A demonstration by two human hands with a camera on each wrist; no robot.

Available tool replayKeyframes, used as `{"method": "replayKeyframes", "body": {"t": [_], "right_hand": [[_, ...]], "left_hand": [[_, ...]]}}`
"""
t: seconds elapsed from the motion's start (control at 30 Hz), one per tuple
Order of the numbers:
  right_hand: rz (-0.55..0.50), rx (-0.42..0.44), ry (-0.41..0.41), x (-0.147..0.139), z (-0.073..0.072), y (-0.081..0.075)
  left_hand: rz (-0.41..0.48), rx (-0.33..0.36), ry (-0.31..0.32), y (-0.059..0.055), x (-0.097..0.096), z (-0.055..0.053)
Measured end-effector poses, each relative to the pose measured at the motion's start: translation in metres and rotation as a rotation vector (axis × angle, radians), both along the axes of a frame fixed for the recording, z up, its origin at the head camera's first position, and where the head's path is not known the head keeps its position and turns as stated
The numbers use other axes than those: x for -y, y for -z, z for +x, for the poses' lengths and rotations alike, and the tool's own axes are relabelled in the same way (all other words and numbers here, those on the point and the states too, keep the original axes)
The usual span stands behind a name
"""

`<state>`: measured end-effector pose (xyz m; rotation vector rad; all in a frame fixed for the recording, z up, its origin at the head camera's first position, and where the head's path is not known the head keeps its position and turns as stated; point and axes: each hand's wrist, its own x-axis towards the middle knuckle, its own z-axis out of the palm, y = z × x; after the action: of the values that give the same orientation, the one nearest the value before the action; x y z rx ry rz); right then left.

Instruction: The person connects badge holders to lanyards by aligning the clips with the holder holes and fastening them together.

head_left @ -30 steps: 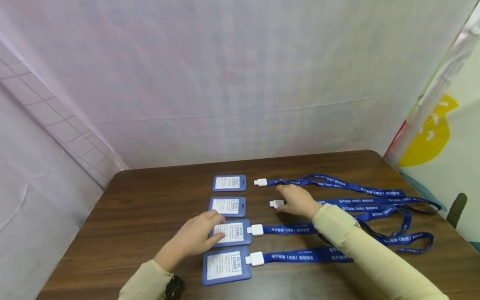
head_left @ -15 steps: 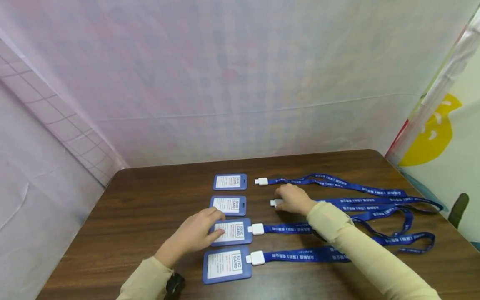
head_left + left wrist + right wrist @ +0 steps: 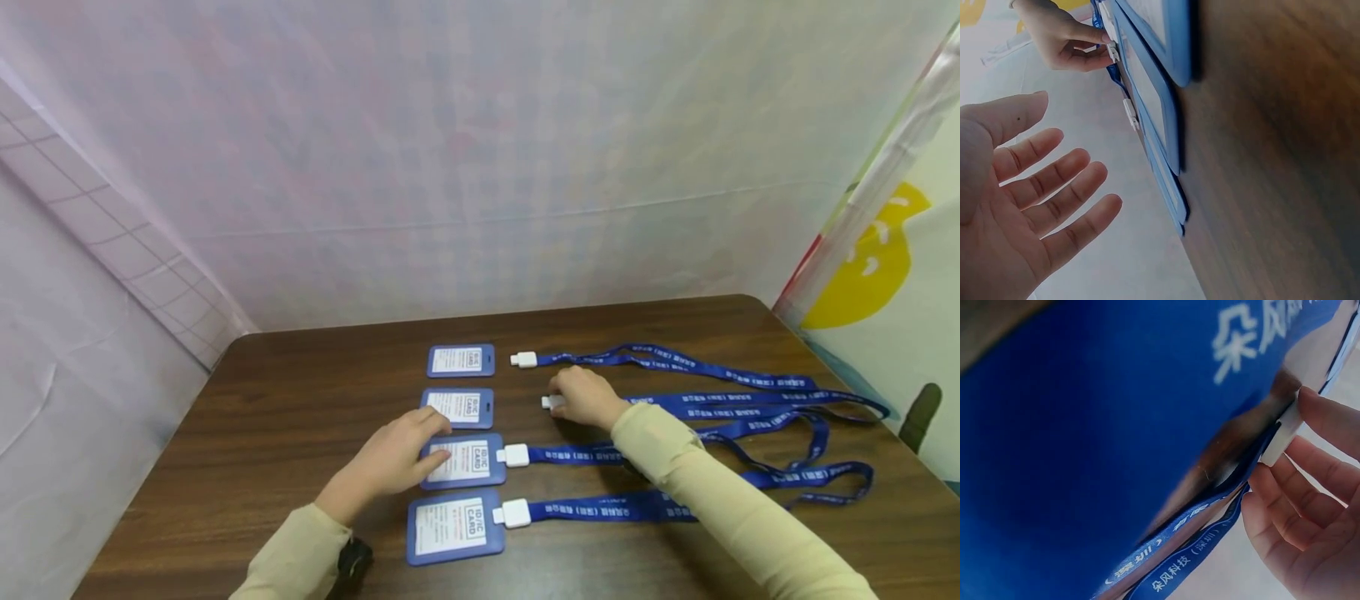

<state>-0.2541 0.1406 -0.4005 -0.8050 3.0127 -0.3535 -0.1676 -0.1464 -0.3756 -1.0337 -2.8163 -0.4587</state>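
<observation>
My right hand [image 3: 588,398] pinches the white clip [image 3: 553,402] of a blue lanyard [image 3: 697,407] between thumb and fingers, low over the table. In the right wrist view the same white clip [image 3: 1281,439] shows edge-on at the fingertips. Relaxed and holding nothing, my left hand [image 3: 393,454] hovers by two blue ID card holders; its spread fingers [image 3: 1063,187] show apart from them in the left wrist view. One is the loose second holder [image 3: 459,407] from the back. The other is the third holder [image 3: 472,460], joined to a lanyard's white clip [image 3: 516,455].
At the back lie a loose holder [image 3: 461,360] and a separate lanyard clip [image 3: 527,359]. The front holder [image 3: 453,527] meets its lanyard clip [image 3: 515,513]. Lanyard straps [image 3: 795,479] overlap toward the right edge of the brown table [image 3: 247,467]. A pale cloth wall [image 3: 450,208] stands behind.
My hands and the things stay almost in place. My right fingers have closed in a little over the clip, and the whole view has shifted slightly.
</observation>
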Motion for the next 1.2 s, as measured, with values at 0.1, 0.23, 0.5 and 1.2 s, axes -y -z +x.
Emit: {"method": "replayKeyframes", "body": {"t": [0.1, 0.23, 0.5, 1.2], "right_hand": [[-0.001, -0.002, 0.000, 0.000, 0.000, 0.000], [-0.004, -0.005, 0.001, 0.001, 0.001, -0.001], [-0.016, -0.002, 0.006, 0.001, 0.001, 0.000], [-0.003, -0.026, -0.011, -0.001, 0.000, 0.002]], "left_hand": [[0.011, -0.016, 0.007, 0.001, 0.000, -0.004], [0.027, -0.036, 0.001, 0.002, 0.000, -0.012], [0.015, 0.001, -0.042, 0.004, -0.002, -0.025], [-0.095, 0.099, -0.127, 0.008, 0.001, -0.057]]}}
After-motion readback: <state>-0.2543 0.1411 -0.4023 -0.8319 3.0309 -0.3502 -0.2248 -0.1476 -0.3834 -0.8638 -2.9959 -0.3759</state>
